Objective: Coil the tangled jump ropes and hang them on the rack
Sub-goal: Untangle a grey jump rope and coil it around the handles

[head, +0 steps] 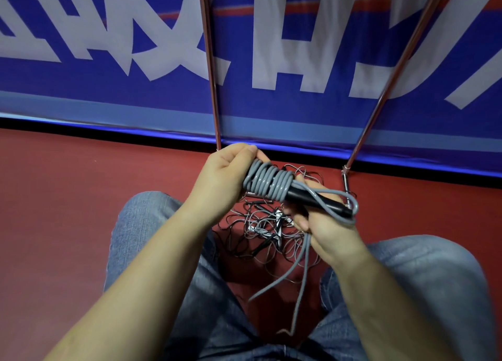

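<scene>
Mid-coil on one grey jump rope (267,181), wound in tight turns round its black handles (312,200). Held up over the lap, above the tangled pile (267,230) of thinner ropes lying on the red floor (81,197) between the knees.

Left hand (225,175) curled round the far-left end of the bundle, thumb on top, gripping the wound part. Right hand (326,233) curled beneath the near-right end, fingers wrapped under the handles and pinching the loose grey strand where it loops past the handle tip (350,211) and drops away toward the lap (two free tails hang down there, one trailing to the near edge).

Long axis of the bundle running from far-left to near-right, slightly downhill toward the right hand. Bare handle remaining only on the right side, so next turns likely to go on there, fed by the right hand while the left steadies. Slack lying below and near, straight under the right wrist.

Rack legs (214,89) rising just beyond the hands, against the blue banner (298,110); hanging bar out of view, probably up and far from here. Hanging not yet possible, coil unfinished
</scene>
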Action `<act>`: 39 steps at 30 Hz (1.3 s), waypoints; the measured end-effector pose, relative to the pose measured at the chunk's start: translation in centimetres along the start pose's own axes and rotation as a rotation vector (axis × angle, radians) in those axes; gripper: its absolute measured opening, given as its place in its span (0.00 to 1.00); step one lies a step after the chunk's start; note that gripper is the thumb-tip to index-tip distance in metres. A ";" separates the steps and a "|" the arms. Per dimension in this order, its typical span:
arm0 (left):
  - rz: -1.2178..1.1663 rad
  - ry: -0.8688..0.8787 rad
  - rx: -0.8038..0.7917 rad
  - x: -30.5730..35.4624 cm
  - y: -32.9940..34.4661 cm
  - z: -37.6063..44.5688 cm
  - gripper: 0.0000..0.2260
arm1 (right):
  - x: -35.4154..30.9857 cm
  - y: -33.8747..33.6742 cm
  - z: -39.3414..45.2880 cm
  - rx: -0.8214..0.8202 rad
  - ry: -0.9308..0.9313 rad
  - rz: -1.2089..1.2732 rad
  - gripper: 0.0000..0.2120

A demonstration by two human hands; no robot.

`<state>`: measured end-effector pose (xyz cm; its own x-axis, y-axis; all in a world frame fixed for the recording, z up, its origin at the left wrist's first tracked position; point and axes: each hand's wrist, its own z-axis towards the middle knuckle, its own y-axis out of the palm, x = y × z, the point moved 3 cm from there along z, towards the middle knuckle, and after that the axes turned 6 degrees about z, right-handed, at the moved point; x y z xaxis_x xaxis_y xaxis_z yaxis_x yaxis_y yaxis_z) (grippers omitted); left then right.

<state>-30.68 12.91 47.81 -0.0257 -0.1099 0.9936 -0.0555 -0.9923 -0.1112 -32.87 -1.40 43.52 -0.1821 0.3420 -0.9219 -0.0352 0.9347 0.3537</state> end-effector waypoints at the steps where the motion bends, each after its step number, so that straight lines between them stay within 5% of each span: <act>1: -0.005 -0.004 0.021 -0.1 0.0 0.0 0.15 | 0.1 0.0 0.0 0.063 -0.018 -0.083 0.10; 4: 0.009 -0.009 0.073 -0.5 0.1 0.1 0.15 | 0.5 0.2 0.2 0.127 0.007 -0.165 0.13; 11: 0.035 -0.019 0.195 -1.9 0.2 0.2 0.16 | 1.7 1.2 0.5 0.028 0.286 0.090 0.20; 15: 0.073 -0.012 0.324 -2.7 -0.2 0.2 0.16 | 1.9 1.6 0.3 0.066 0.165 -0.190 0.19; 22: 0.366 0.013 0.423 -3.0 -1.6 0.8 0.13 | 0.4 1.8 -0.7 -0.101 -0.101 -0.715 0.15; 31: 0.530 0.010 0.071 -2.5 -1.6 1.9 0.13 | -3.4 -0.3 -0.6 -0.019 -0.262 -0.905 0.05; 34: 0.462 0.027 -0.114 -2.2 -1.6 1.8 0.12 | -4.1 -0.6 -0.3 0.001 -0.337 -0.966 0.12; 39: 0.390 0.077 -0.203 -1.3 -1.9 1.4 0.12 | -2.7 -1.2 0.1 -0.279 -0.001 -0.934 0.28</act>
<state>-29.12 14.85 46.71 -0.1573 -0.4616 0.8730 -0.2212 -0.8451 -0.4867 -32.25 -3.47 45.59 0.0380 -0.5253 -0.8500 -0.3968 0.7728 -0.4953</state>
